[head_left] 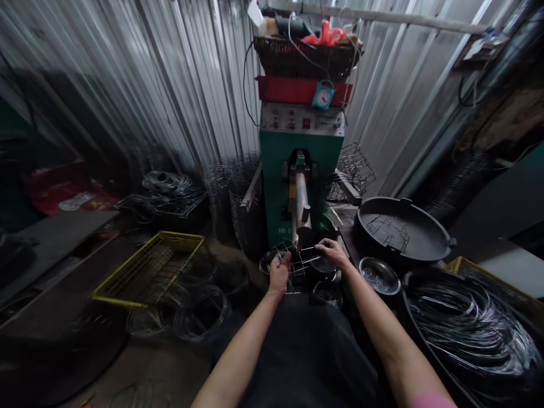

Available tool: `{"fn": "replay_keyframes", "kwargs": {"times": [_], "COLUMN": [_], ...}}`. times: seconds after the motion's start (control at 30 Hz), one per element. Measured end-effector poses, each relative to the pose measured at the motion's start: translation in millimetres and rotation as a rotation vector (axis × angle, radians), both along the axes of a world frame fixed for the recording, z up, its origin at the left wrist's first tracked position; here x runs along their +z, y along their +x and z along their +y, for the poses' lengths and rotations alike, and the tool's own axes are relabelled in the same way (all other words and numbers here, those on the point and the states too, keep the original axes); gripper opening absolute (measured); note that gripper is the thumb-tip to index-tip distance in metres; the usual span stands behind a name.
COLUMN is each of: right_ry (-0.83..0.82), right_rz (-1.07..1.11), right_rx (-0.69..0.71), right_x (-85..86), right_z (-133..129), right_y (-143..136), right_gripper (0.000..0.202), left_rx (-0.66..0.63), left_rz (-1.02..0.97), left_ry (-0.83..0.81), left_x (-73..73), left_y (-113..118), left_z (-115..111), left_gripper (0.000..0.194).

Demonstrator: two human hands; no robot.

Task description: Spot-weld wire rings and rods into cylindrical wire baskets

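The left hand (279,276) has its thumb and fingers pressed together on a small wire frame (304,263). The right hand (334,252) pinches a thin wire (312,248) at the right side of the frame. I cannot tell if that wire is joined to it. The frame is in the middle, just under the tip of a thick metal arm (302,195). It is too dark to tell if they touch. The arm sticks out of a green machine (272,170). A blue dial (323,97) is up high on the far side. To the left is a yellow basket (127,263). To the right are a big black pan (419,224) and a small bowl (396,282) of metal bits (374,280). Near on the right, shiny wire rings (471,323) fill a tub (419,334).
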State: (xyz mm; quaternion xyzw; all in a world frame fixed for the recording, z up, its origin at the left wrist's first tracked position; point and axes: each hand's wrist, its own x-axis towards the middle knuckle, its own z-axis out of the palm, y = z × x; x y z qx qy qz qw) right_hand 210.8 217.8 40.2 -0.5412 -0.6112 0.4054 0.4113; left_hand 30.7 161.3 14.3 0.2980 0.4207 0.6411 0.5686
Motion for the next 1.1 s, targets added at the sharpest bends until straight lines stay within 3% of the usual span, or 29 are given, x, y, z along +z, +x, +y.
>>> {"fn": "replay_keyframes", "kwargs": {"times": [0.87, 1.1], "right_ry": [-0.049, -0.045], "right_rz": [0.001, 0.034], "right_rx": [-0.005, -0.003], "right_x": [6.4, -2.6], "right_z": [-2.9, -0.2], "right_y": [-2.4, -1.9], "right_gripper": [0.033, 0.033], "left_rx": [0.033, 0.023], "left_rz": [-0.015, 0.023], "left_ry": [-0.036, -0.039], "left_x": [0.9, 0.3], "left_y": [4.6, 2.8], "left_z": [-0.9, 0.7], "left_gripper": [0.036, 0.036]}}
